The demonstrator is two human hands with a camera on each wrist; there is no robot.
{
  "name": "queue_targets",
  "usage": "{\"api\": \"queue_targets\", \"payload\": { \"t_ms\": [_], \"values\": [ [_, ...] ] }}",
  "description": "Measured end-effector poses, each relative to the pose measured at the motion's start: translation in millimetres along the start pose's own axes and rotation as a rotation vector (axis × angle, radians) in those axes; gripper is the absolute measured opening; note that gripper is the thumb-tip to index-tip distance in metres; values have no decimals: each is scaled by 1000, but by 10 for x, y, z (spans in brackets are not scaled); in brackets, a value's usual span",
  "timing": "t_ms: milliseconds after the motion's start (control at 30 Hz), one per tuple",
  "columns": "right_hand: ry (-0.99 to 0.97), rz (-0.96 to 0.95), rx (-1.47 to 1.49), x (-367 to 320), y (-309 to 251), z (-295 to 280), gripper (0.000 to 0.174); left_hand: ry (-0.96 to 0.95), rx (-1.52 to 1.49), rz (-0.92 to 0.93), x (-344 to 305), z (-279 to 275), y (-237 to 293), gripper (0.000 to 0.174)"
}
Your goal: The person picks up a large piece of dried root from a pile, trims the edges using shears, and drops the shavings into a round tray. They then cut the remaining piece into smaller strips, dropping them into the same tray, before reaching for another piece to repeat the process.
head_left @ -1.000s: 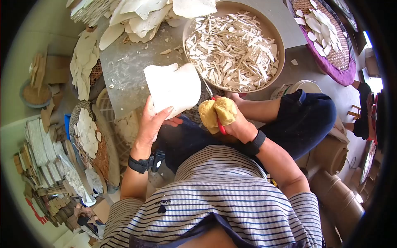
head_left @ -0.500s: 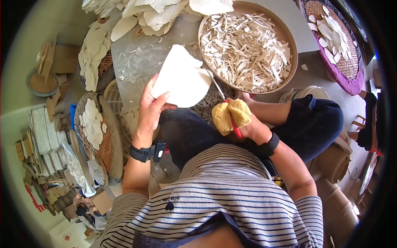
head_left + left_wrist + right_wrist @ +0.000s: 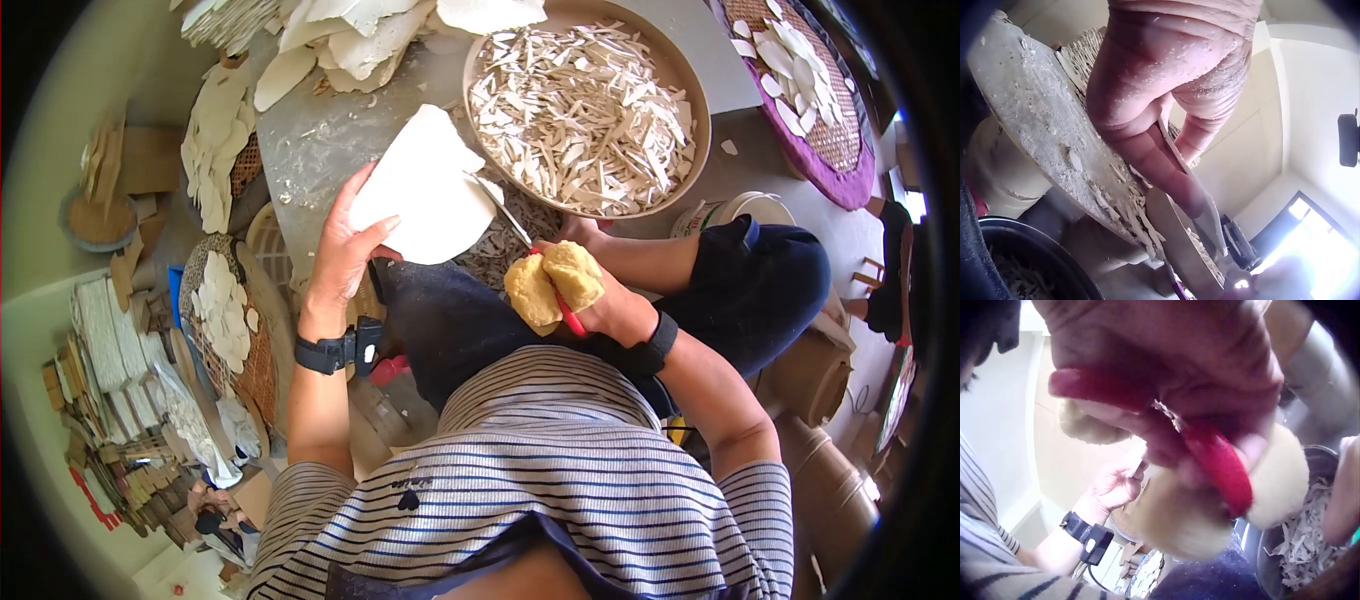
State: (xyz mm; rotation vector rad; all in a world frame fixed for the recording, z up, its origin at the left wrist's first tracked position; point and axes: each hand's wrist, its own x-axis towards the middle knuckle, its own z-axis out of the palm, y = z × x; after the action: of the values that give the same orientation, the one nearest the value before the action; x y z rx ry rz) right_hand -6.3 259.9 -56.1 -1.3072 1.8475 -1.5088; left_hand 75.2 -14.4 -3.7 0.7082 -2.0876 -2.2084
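The left hand (image 3: 345, 245) pinches a white flat sheet (image 3: 425, 195) between thumb and fingers at its left edge; the left wrist view shows the sheet (image 3: 1200, 200) edge-on in the left hand (image 3: 1160, 100). In the right hand (image 3: 605, 305) are red-handled scissors (image 3: 571, 318), whose blades reach the sheet's right edge. Yellow spongy pads (image 3: 553, 284) cover part of the grip. Seen from the right wrist, the right hand (image 3: 1172, 381) has its fingers around the red handles (image 3: 1219, 465).
A round tray (image 3: 705, 120) of white strips lies on the grey table (image 3: 310, 150), beside stacked white sheets (image 3: 370, 45). Below the tray, more strips fill a dark container, seen in the right wrist view (image 3: 1266, 550). Woven trays with white pieces (image 3: 222, 310) stand left and upper right.
Since a second ago the sheet has been turned and its pointed end now faces up. The left hand has shifted slightly with it. The scissors stay at the sheet's right side.
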Motion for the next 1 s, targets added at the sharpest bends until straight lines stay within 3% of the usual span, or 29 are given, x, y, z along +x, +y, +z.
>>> {"api": "queue_targets", "payload": {
  "t_ms": [67, 167, 333, 400, 433, 500, 533, 600, 700, 900, 1000],
  "values": [
    [20, -62, -35, 2, 39, 7, 14, -5, 34, 40, -12, 56, 103, 63],
    [-100, -16, -157, 2, 55, -49, 16, -4, 16, 19, -27, 54, 163, 62],
    [-71, 193, 13, -49, 83, -48, 24, 9, -127, 55, 31, -218, 121, 41],
    [-26, 91, -19, -77, 104, -59, 23, 90, -155, 118, 17, -314, 143, 27],
    [-3, 38, -33, -76, 96, -61, 23, 92, 22, 299, 54, -331, 158, 26],
    [-18, 99, 236, -83, -2, -33, 32, 93, 385, 641, 116, -296, 183, 26],
    [-4, 96, 350, -43, -64, 15, 36, 139, 498, 688, 89, -219, 246, 25],
    [-79, 102, 438, -16, -85, 21, 51, 173, 537, 742, 83, -192, 232, 25],
    [-159, 78, 453, -46, -2, 54, 57, 190, 634, 813, 64, -199, 232, 25],
    [-197, 184, 478, -50, -38, 44, 58, 142, 694, 862, 42, -154, 167, 25],
    [-137, 298, 796, -91, -58, 78, 55, 140, 641, 846, 40, -82, 132, 25]
  ]
}}
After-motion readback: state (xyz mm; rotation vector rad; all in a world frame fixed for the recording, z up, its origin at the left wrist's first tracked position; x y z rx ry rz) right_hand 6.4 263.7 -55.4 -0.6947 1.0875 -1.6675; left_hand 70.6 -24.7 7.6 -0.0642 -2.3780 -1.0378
